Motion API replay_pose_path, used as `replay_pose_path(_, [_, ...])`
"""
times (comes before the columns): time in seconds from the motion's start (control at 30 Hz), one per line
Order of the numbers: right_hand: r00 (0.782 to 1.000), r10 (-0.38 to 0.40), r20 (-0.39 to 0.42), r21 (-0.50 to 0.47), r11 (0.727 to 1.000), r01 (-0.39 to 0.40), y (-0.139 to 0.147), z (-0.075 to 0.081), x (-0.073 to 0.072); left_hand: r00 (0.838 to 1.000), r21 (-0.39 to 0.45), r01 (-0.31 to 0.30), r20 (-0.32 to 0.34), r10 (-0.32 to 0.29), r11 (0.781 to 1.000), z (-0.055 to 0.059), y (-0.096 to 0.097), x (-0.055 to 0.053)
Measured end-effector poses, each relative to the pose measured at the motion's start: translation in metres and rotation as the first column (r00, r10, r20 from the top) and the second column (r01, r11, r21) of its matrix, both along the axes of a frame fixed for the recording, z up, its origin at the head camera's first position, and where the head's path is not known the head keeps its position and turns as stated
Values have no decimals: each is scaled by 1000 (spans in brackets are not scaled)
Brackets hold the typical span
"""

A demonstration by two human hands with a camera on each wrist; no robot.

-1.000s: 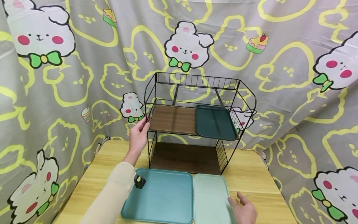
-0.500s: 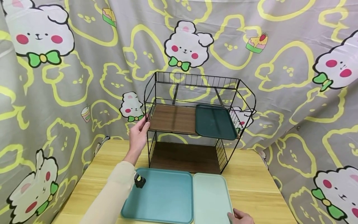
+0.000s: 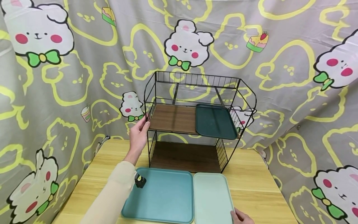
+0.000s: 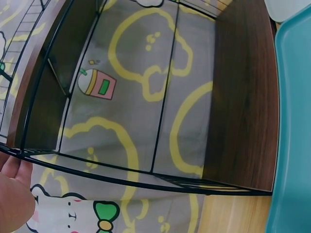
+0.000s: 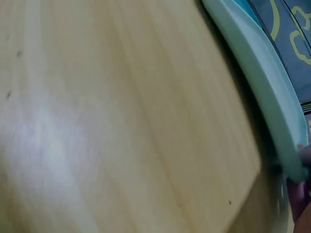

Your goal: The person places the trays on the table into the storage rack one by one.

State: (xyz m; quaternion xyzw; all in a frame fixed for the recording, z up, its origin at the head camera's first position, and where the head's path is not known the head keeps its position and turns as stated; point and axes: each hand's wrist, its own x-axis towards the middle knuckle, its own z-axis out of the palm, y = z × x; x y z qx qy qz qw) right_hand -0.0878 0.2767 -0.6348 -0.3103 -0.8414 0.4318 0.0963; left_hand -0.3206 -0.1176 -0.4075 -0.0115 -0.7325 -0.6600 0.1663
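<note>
A black wire rack with brown wooden shelves stands on the table. My left hand holds its left side at the middle shelf; in the left wrist view only part of that hand shows, at the lower left. A dark green tray lies on the middle shelf's right half. In front of the rack, a pale mint tray lies beside a larger teal tray. My right hand pinches the mint tray's right edge near the front. Its thumb is over the rim in the right wrist view, with fingers below.
The wooden table extends on both sides of the trays. A patterned curtain surrounds the table at the back and sides. Above the middle shelf, the rack's top level has bare crossbars. A brown board forms the bottom shelf.
My right hand has come down from beside the mint tray's edge and taken hold of that edge near the front. The left hand stays on the rack.
</note>
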Motion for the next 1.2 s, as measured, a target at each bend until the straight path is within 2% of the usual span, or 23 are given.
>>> replay_pose_path(0.13, [998,-58,-1,83,995,58,-5,13,3,1000,-1,-1,-1,1,1000,0,0,1])
replay_pose_path(0.27, [989,-146,0,188,972,144,-12,32,1,1000,-7,-5,2,5,1000,0,-1,1])
replay_pose_path(0.4, [976,-217,-24,193,957,217,-16,51,1,1000,-13,-8,5,8,1000,0,-1,1])
replay_pose_path(0.5, [969,-234,-80,195,950,245,-16,65,1,1000,-12,-6,6,6,1000,1,0,1])
replay_pose_path(0.67, [963,-228,-143,193,948,253,-15,87,0,1000,-6,-6,12,6,1000,1,0,0])
replay_pose_path(0.93, [975,-205,-85,116,970,215,-13,123,0,1000,3,1,7,-1,1000,0,1,2])
replay_pose_path(1.2, [981,-183,-65,50,981,186,-13,153,-1,1000,-5,0,3,0,1000,0,1,2])
